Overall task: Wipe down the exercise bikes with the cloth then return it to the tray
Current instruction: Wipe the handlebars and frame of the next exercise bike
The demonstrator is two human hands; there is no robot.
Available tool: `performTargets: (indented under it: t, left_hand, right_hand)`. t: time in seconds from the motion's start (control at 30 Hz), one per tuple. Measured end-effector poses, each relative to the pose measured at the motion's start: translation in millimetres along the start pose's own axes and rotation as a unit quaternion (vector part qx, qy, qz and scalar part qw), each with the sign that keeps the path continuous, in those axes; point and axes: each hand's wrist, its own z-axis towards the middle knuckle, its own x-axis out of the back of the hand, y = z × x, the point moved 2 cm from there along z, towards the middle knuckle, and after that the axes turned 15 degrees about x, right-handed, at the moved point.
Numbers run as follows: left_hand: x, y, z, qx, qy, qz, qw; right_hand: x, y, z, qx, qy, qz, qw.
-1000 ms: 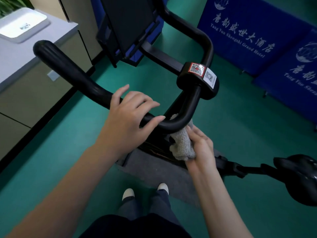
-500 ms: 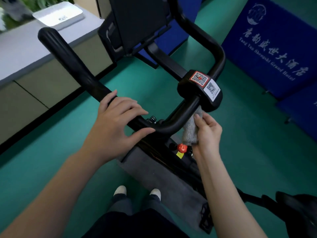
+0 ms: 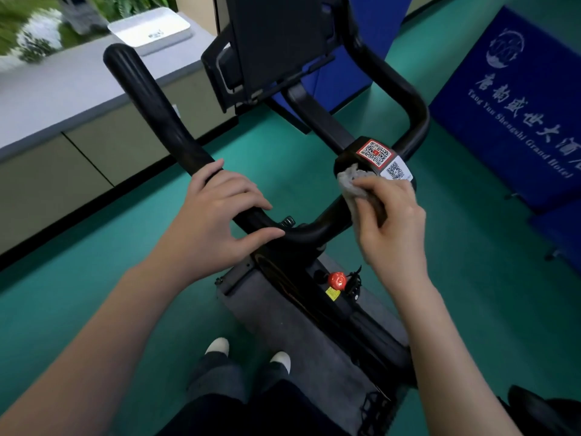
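Observation:
A black exercise bike's handlebar [image 3: 157, 114] curves across the middle of the view. My left hand [image 3: 217, 215] rests on the left bar, fingers draped over it and thumb along the front. My right hand [image 3: 393, 221] grips a grey cloth [image 3: 352, 184] and presses it against the black centre hub [image 3: 377, 158], just below its QR-code stickers. A white tray [image 3: 151, 29] sits on the grey counter at the upper left, beyond the bike.
A grey counter with cabinets [image 3: 78, 121] runs along the left. Blue banners [image 3: 518, 105] stand on the green floor at the right. The bike's console [image 3: 276, 42] rises ahead. A red knob [image 3: 337, 280] sits on the frame above a grey mat [image 3: 283, 316]. My feet stand below.
My right hand has brought the cloth up from under the handlebar bend onto the centre hub. My left hand has stayed on the left bar. The view has tilted up.

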Motion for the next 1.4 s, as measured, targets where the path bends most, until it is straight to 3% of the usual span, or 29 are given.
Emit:
performTargets:
  t: [0.13, 0.47, 0.73, 0.93, 1.13, 1.4]
  left_hand:
    - [0.1, -0.6, -0.2, 0.001, -0.003, 0.001, 1.000]
    - [12.1, -3.8, -2.9, -0.037, -0.023, -0.027, 0.999]
    - [49.3, -40.1, -23.8, -0.043, 0.011, -0.051, 0.998]
    - [70.6, -87.9, -36.2, -0.014, -0.022, -0.037, 0.999]
    - [90.0, -134.5, -54.7, 0.035, -0.018, -0.011, 0.999]
    - [116.6, -169.3, -111.7, 0.221, 0.049, 0.055, 0.973]
  right_hand:
    - [-8.1, -19.2, -5.0, 0.054, -0.088, -0.009, 0.995]
    - [-19.6, -53.2, -7.0, 0.048, -0.140, -0.002, 0.989]
    - [-29.5, -88.9, -3.5, -0.012, -0.020, 0.016, 1.000]
    - [-57.8, -107.0, 9.9, -0.045, -0.034, -0.025, 0.998]
    - [-90.0, -138.0, 20.1, -0.008, -0.030, 0.017, 0.999]
    - [-139.6, -168.5, 27.7, 0.096, -0.129, 0.161, 0.974]
